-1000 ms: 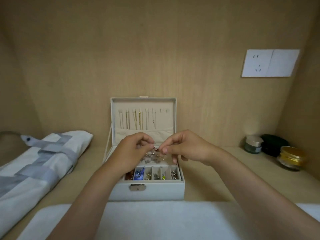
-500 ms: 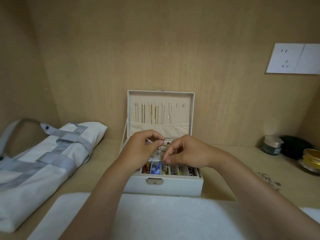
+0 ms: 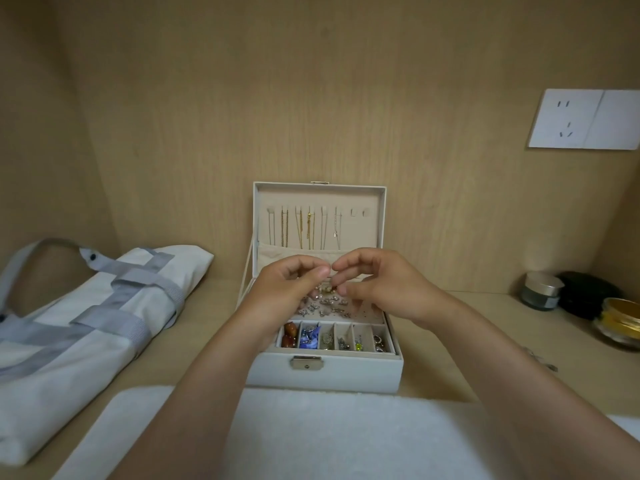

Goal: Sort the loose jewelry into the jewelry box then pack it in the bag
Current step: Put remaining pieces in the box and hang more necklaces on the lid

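Setting: a light wooden alcove is seen, its shelf [image 3: 460,327] serving as the work surface; a white socket plate [image 3: 585,119] is fixed to the back wall at the right.
Jewelry box: the white jewelry box [image 3: 346,374] is set at the middle of the shelf, its lid [image 3: 372,202] raised upright; chains [image 3: 304,228] are hung inside the lid.
Contents: small earrings [image 3: 329,306] are spread on the rear pad; the front compartments [image 3: 344,336] are filled with assorted pieces.
Left hand: the left hand [image 3: 284,289] is held over the rear pad, fingers curled toward the thumb; whether anything is pinched cannot be told.
Right hand: the right hand [image 3: 381,282] is held beside it, fingertips nearly meeting the left's; a small gold piece [image 3: 327,289] is seen just below them, but which hand grips it, if either, cannot be told.
Bag: the white and grey bag [image 3: 86,323] is laid flat at the left, apart from the box.
Foreground: a white towel [image 3: 329,431] is spread just before the box.
Right side: a grey jar [image 3: 542,291], a black case [image 3: 588,294] and a gold-lidded jar [image 3: 620,322] are grouped near the right wall.
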